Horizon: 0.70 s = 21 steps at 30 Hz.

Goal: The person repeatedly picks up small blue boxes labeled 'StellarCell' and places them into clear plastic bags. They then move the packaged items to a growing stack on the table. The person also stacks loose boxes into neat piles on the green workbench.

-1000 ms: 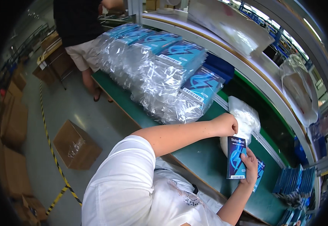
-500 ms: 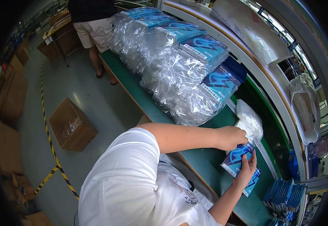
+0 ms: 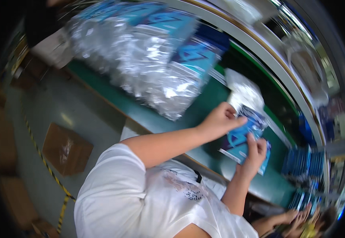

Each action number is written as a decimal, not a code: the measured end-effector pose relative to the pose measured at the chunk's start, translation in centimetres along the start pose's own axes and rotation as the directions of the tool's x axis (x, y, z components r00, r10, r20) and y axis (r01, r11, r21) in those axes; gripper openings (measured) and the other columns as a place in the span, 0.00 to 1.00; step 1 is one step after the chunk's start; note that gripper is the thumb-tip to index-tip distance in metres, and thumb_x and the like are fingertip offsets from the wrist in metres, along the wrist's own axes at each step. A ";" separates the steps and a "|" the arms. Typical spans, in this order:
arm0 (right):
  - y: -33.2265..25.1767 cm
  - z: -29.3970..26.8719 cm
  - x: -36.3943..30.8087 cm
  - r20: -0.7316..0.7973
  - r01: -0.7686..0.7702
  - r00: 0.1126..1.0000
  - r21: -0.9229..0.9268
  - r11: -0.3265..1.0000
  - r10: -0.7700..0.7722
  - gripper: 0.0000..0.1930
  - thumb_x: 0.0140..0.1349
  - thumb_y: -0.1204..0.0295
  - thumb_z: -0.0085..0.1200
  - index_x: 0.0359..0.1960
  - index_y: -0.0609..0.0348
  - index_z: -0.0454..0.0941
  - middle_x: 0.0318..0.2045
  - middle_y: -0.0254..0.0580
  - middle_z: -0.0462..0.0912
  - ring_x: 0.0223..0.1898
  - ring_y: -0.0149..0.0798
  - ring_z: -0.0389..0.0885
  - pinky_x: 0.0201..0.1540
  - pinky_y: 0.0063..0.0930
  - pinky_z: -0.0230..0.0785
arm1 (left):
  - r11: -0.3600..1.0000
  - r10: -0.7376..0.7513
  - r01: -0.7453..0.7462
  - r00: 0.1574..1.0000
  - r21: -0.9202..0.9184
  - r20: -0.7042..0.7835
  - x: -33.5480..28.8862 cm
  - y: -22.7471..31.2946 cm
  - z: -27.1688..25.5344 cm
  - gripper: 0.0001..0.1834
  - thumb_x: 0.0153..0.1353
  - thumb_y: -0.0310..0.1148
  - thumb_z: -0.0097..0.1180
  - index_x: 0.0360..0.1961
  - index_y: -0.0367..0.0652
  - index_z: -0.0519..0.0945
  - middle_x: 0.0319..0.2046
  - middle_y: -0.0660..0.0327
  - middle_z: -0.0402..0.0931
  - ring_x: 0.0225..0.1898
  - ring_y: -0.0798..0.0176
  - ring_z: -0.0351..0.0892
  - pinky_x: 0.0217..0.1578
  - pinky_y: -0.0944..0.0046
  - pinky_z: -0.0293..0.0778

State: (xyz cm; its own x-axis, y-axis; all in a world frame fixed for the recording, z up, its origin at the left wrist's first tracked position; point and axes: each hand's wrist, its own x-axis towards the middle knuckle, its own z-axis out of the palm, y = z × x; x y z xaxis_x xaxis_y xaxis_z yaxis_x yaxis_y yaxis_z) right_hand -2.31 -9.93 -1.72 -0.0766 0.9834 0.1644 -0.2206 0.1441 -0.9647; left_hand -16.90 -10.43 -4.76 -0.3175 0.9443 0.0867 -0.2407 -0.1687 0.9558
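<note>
One blue box point(image 3: 235, 142) just above the right part of the green desk point(image 3: 277, 183), tilted, with lower end to near left and upper end to far right. On its right edge, the right hand point(image 3: 255, 152), grasping, with thumb upon the front face. At its upper end, the left hand point(image 3: 221, 119), with curled fingers and thumb stretched toward the box; because of blur, cannot tell if grasping something there. Some shiny film point(image 3: 260, 127) on the upper right part of the box; cannot tell if wrapped around or only lying over.

Just beyond, on the far side, a pile of white plastic point(image 3: 245, 93). Beside the right hand, a second box point(image 3: 264, 160), partly hidden. More to the right, a row of stacked boxes point(image 3: 301, 162).

On the far left part of the desk, bagged boxes point(image 3: 141, 55) in clear plastic, and behind, a blue bin point(image 3: 213, 37). On the floor at left, a brown carton point(image 3: 67, 148) near yellow-black tape point(image 3: 47, 168). At the near right edge, a co-worker's hands point(image 3: 299, 222), blurred.
</note>
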 end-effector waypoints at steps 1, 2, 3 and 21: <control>0.1 -0.1 -0.1 0.026 -0.024 0.999 -0.026 0.999 0.025 0.08 0.54 0.77 0.60 0.23 0.58 0.72 0.25 0.31 0.75 0.27 0.22 0.70 0.31 0.15 0.61 | 0.959 -0.113 0.134 0.989 -0.250 0.099 -0.3 0.4 0.4 0.24 0.54 0.38 0.63 0.46 0.34 0.70 0.37 0.59 0.75 0.37 0.70 0.75 0.39 0.71 0.72; 0.4 -0.1 -0.1 0.031 -0.111 0.993 -0.064 0.992 0.113 0.06 0.55 0.77 0.60 0.25 0.60 0.74 0.25 0.30 0.75 0.26 0.21 0.69 0.30 0.14 0.59 | 0.907 -0.121 0.199 0.967 -0.370 0.226 -0.9 1.5 0.4 0.21 0.57 0.35 0.60 0.47 0.33 0.72 0.39 0.58 0.76 0.39 0.70 0.75 0.41 0.70 0.73; 0.7 -0.2 -0.2 0.035 -0.196 0.979 -0.098 0.976 0.201 0.04 0.55 0.76 0.59 0.26 0.62 0.77 0.25 0.29 0.75 0.24 0.20 0.67 0.29 0.14 0.58 | 0.874 -0.129 0.219 0.965 -0.434 0.228 -1.4 1.7 0.6 0.15 0.59 0.31 0.56 0.45 0.33 0.73 0.39 0.59 0.76 0.40 0.70 0.76 0.41 0.69 0.73; -4.0 -1.3 -1.9 0.164 0.579 0.813 -0.319 0.750 -0.558 0.09 0.48 0.90 0.40 0.27 0.65 0.70 0.27 0.43 0.73 0.29 0.34 0.70 0.34 0.24 0.63 | 0.822 -0.393 0.547 0.745 -0.158 0.539 -4.4 4.7 0.2 0.24 0.67 0.41 0.42 0.54 0.30 0.67 0.51 0.50 0.71 0.53 0.59 0.71 0.53 0.61 0.68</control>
State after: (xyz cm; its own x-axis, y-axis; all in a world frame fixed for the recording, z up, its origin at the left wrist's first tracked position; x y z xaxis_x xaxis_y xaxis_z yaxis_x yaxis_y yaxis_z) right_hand -0.03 -12.28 1.50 -0.0991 0.7012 0.7060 0.1005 0.7130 -0.6940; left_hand -16.43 -15.28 -0.55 0.3519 0.9224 -0.1595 -0.5166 0.3334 0.7886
